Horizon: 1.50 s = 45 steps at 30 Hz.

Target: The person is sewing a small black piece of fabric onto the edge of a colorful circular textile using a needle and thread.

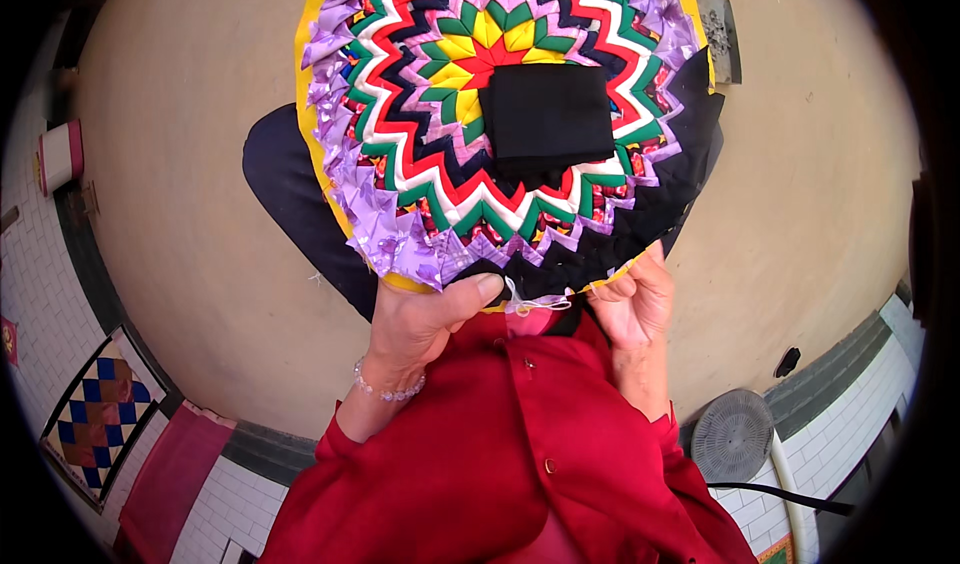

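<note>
A round patchwork mat [450,174] made of folded fabric points spreads above my lap, with zigzag rings in red, white, green and navy around a yellow and red centre. Purple floral points [375,211] line its left rim, and black folded points [637,211] run along the lower right over a yellow backing. My left hand [420,309] grips the near edge, thumb on top of a black point. At the lower right edge, my right hand [637,294] pinches the rim; some fingertips are hidden. A loop of white thread [529,305] lies between the hands. A stack of black cloth [551,113] rests on the mat.
A dustpan-like tray [720,38] with debris is on the floor at upper right. A round grey slotted object [731,433] and a black cord [780,495] are at lower right. A checkered patchwork cloth [105,414] and a pink cloth [169,474] are at lower left.
</note>
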Motion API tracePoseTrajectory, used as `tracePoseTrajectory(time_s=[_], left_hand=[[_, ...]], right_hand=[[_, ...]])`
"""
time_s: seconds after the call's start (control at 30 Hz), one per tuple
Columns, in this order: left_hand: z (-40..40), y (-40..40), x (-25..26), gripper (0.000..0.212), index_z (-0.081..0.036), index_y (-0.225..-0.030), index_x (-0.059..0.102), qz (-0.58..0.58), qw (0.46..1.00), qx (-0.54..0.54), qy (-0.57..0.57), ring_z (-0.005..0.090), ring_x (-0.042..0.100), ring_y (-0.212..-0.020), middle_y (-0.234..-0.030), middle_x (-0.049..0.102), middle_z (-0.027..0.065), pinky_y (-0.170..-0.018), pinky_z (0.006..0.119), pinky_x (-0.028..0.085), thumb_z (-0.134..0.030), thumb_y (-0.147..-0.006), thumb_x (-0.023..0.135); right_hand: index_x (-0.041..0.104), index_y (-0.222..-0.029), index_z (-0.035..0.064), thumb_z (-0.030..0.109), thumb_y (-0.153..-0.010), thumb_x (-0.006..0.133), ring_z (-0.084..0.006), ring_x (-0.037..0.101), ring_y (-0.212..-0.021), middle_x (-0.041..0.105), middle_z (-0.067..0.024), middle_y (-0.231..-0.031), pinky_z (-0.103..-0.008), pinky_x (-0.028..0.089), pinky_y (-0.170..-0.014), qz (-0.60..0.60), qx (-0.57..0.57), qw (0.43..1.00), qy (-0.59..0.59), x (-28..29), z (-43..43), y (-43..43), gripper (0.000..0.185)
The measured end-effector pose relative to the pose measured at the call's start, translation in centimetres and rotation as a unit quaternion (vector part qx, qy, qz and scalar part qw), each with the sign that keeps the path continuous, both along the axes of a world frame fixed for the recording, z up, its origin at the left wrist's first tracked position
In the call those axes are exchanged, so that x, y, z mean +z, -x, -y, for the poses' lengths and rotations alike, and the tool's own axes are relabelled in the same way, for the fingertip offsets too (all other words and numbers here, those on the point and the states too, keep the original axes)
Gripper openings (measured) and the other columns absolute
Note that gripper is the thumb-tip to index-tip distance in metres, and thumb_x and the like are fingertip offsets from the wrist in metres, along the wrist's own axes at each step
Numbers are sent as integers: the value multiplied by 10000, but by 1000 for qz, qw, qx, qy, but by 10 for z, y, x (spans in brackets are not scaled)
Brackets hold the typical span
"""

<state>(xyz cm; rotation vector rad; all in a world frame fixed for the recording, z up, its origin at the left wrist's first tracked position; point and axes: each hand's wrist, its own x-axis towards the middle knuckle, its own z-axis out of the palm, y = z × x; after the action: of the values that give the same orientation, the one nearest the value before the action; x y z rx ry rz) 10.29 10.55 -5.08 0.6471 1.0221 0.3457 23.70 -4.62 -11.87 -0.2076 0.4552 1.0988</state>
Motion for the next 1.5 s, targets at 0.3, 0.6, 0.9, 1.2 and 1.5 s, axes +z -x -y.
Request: tracePoseTrajectory(time_s=[0.3,0.6,0.9,1.2,1.5], left_hand=[[-5,3,9,455,-40,-1121,560,-6,1000,-1,3,29,510,-588,-895,628,3,-438,169,335,87,-703,687],[-4,-4,17,453,-20,-1134,547,-11,1000,28,6,56,567,-660,-927,625,30,-462,182,401,96,-712,663],[-6,5,12,419,-32,-1095,555,35,997,37,50,47,485,-523,-793,587,-5,-423,183,343,100,-711,655],[-10,-1,9,359,-42,-1041,564,-2,1000,-7,-10,47,444,-478,-728,565,-11,-403,192,318,84,-722,669],[-14,4,2,469,-34,-1117,537,13,999,-25,-28,85,565,-624,-877,607,29,-471,209,421,101,-699,701]], right_hand=[[512,-889,-45,-58,-842,554,-221,491,-695,458,-77,-682,-521,391,-1071,194,-319,904,210,-109,271,-139,64],[507,-881,5,133,-971,487,-257,573,-698,545,-93,-691,-560,446,-984,186,-329,735,563,-137,387,-141,158],[483,-801,-3,65,-963,468,-257,537,-604,491,-86,-626,-561,467,-958,153,-307,762,549,-160,427,-104,176],[541,-958,-33,46,-933,538,-219,563,-747,559,-97,-775,-482,454,-1006,203,-217,808,509,-139,327,-96,82],[515,-988,21,71,-949,526,-139,514,-686,505,-45,-761,-333,486,-723,473,-30,838,271,29,55,-56,65]])
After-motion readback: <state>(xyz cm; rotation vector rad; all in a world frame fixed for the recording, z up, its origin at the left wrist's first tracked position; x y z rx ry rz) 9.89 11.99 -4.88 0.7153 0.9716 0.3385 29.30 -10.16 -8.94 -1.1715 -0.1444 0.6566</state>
